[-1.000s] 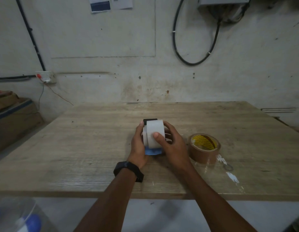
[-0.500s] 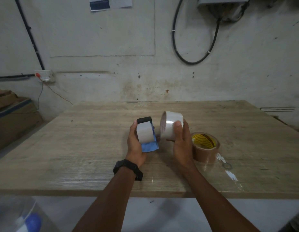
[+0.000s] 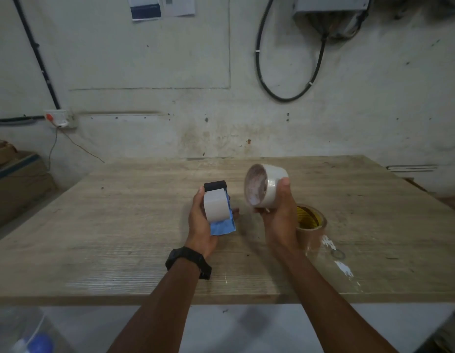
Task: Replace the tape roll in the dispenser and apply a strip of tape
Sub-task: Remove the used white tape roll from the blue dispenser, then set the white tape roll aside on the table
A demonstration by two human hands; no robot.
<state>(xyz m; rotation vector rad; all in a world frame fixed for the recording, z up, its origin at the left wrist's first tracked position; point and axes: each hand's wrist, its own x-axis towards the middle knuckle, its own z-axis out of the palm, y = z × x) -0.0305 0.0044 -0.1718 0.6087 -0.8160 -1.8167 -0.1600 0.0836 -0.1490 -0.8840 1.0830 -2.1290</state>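
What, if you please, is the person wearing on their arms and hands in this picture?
Both forearms are bare, with no sleeves or gloves in view. The left hand has a black wristband or watch with a broad strap around its wrist. The right hand and its wrist carry nothing that can be seen: no ring, band or marking.

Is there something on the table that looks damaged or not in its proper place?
Mostly no. The oddities are white torn scraps stuck on the wooden table beside the brown tape roll, with a small ring between them. They look like leftover bits, not damage.
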